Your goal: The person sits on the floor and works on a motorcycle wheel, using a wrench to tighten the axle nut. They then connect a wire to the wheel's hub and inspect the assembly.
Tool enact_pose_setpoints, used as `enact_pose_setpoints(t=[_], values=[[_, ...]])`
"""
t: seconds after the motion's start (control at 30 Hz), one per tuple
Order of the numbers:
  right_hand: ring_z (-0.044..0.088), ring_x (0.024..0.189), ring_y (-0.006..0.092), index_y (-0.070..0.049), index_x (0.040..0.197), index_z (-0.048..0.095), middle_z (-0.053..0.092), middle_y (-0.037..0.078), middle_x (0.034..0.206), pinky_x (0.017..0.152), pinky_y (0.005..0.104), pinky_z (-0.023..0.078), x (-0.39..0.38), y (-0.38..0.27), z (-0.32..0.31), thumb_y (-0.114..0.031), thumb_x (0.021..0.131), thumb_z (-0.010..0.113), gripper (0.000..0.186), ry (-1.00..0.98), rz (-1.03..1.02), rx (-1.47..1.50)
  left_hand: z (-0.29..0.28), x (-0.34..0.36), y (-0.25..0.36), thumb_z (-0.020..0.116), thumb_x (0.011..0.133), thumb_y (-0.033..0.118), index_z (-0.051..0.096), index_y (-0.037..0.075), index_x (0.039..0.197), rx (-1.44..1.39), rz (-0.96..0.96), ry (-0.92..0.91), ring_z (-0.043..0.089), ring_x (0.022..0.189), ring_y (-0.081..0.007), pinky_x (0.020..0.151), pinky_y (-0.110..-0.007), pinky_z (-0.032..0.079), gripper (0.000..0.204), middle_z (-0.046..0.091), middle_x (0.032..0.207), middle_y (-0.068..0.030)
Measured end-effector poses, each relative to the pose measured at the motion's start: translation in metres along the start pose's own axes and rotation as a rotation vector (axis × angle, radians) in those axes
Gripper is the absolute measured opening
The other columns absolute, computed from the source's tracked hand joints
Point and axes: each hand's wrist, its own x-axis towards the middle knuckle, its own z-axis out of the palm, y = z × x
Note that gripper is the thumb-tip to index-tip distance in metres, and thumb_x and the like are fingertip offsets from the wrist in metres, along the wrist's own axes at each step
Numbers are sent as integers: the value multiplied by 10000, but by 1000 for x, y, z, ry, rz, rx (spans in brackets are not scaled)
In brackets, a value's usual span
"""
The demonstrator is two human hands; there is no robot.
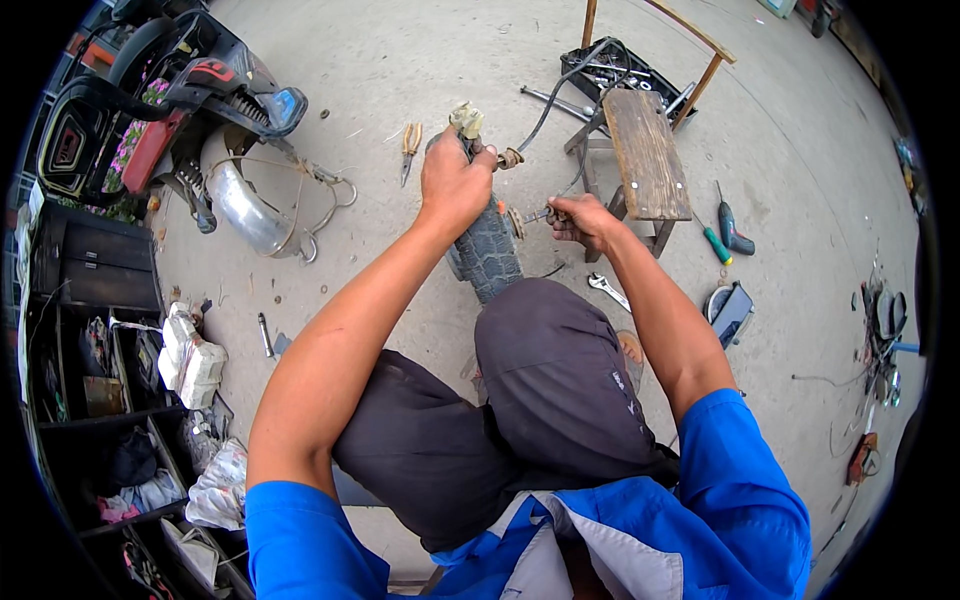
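A black wheel with a knobbly tyre (490, 255) stands upright before my knees. My left hand (458, 185) is closed over the tyre's top, its fingertips mostly hidden. Just beyond it shows a pale yellowish, crumpled piece (466, 120). Beside my left thumb is a small rusty-brown fitting (509, 158), from which a black cable (545, 112) curves up toward the toolbox. At the wheel's right side, my right hand (583, 222) pinches a thin metal rod (538, 215) that points at the round hub part (516, 222).
A wooden stool (645, 150) and a black toolbox (625, 72) stand ahead right. Pliers (411, 150), a wrench (608, 290), a green-handled screwdriver (718, 245) and a power drill (735, 230) lie on the concrete. A scooter front with a silver mudguard (245, 200) and cluttered shelves (110, 410) are left.
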Motion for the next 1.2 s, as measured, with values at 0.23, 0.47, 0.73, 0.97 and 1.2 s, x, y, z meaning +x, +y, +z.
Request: enact_pose_setpoints(t=[0.23, 0.47, 0.73, 0.97, 1.2], values=[[655, 655, 130, -43, 984, 628, 685, 61, 825, 645, 319, 601, 7, 4, -8, -204, 979, 644, 162, -79, 28, 93, 0, 0, 0, 662, 824, 165, 596, -47, 911, 21, 12, 4, 648, 821, -403, 755, -474, 480, 239, 659, 833, -230], [655, 705, 149, -27, 977, 621, 671, 60, 835, 704, 334, 598, 3, 2, -8, -187, 985, 627, 160, -101, 22, 109, 0, 1, -3, 661, 818, 165, 593, -54, 912, 7, 16, -1, 651, 825, -417, 759, -478, 482, 247, 663, 830, -240], [657, 740, 151, -11, 995, 643, 667, 61, 863, 732, 330, 603, 3, 3, -8, -152, 952, 673, 150, -103, 11, 88, 0, 1, -1, 656, 816, 158, 588, -52, 913, 9, 16, -1, 647, 816, -414, 752, -480, 478, 241, 661, 823, -234], [650, 746, 143, 8, 1012, 653, 643, 47, 861, 744, 319, 624, 3, 3, -5, -134, 929, 703, 172, -70, -27, 44, 0, 1, 1, 657, 817, 159, 588, -51, 911, 13, 29, 8, 645, 810, -412, 747, -479, 478, 240, 659, 821, -231], [651, 753, 152, 28, 1027, 646, 641, 51, 871, 752, 326, 626, 6, 8, -6, -124, 922, 718, 198, -59, -34, 58, 0, 1, 1, 669, 818, 154, 587, -41, 904, 29, 24, 12, 646, 806, -401, 741, -475, 478, 229, 658, 822, -222]])
